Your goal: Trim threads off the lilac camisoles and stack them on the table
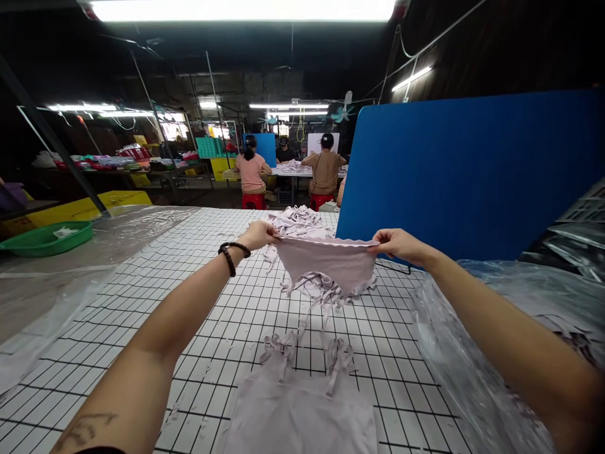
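A pale lilac garment [326, 255] is stretched wide between my two hands, its wavy-edged hem on top and a curved cut-out at the bottom. My left hand [259, 235], with dark beads on the wrist, pinches one upper corner. The other corner is in the closed fingers of my right hand [397, 244]. Below, a similar strappy top [307, 413] with tied bows at its shoulders lies flat on the grid-lined table [198, 340]. Behind the held garment is a heap of matching lilac pieces [300, 219], partly hidden.
A large blue panel [463, 176] stands at right. Clear plastic sheeting [454, 353] lies along the table's right side, with more plastic at left. A green basin [47, 238] sits far left. Several people [326, 165] sit at another table behind.
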`<state>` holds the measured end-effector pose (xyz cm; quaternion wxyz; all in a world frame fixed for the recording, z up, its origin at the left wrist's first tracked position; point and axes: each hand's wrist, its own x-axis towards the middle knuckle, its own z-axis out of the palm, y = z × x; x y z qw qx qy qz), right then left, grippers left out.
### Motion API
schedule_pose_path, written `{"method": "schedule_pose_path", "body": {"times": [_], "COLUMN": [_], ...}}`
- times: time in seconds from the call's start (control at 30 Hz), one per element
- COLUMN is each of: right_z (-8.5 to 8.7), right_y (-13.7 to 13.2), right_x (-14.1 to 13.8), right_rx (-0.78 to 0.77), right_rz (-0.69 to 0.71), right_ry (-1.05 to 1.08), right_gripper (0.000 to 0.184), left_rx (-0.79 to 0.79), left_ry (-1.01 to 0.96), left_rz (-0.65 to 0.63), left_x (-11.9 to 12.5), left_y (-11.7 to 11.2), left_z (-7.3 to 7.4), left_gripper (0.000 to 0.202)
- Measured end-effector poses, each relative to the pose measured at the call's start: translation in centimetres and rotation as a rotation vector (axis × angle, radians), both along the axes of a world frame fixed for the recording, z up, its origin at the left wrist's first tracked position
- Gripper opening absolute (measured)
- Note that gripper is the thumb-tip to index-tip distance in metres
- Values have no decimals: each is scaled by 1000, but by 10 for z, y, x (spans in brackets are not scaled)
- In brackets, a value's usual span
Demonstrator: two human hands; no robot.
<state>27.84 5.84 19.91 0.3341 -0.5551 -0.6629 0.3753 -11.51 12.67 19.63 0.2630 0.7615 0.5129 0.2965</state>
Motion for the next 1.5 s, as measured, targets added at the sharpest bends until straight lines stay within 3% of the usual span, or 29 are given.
{"method": "schedule_pose_path", "body": {"times": [0.13,0.23,0.33,0.4,0.47,0.57,0.7,0.93,1.07,1.17,1.23,1.37,1.43,1.5], "right_z": [-32,-79,-131,-157,-170,-169,-163,-200,-197,-182,-169,-151,-151,-157], "right_y": [-52,-109,-168,-200,-225,-250,-282,-334,-344,-340,-326,-265,-222,-179], "right_x": [-16,-31,-46,-56,-63,-67,-66,-69,-77,-79,-76,-68,-70,-78], "right_rx": [1,-60,-115,-118,-91,40,332,510,512,404,319,158,44,-91], "right_rz": [69,132,208,256,258,203,95,242,210,229,170,-147,-208,-232], "right_ry": [15,-40,-217,-310,-369,-416,-448,-711,-762,-677,-566,-336,-277,-308], "right_gripper": [42,35,17,8,5,12,20,37,39,28,20,22,26,28], "left_rx": [-36,-207,-389,-394,-334,-207,-47,29,46,100,137,34,-145,-359], "left_ry": [-32,-44,-51,-31,-31,-32,2,122,153,217,237,35,-117,-270], "left_rz": [21,3,-61,-92,-101,-95,-120,-226,-204,-190,-161,-176,-292,-344], "left_x": [-11,-30,-48,-57,-64,-69,-75,-79,-83,-84,-76,-19,25,68], "left_y": [-52,-111,-173,-208,-235,-263,-293,-338,-344,-345,-345,-337,-326,-312], "left_z": [-32,-75,-123,-150,-168,-177,-178,-204,-206,-196,-184,-159,-154,-159], "left_gripper": [17,19,18,14,12,14,21,26,30,29,27,22,26,26]}}
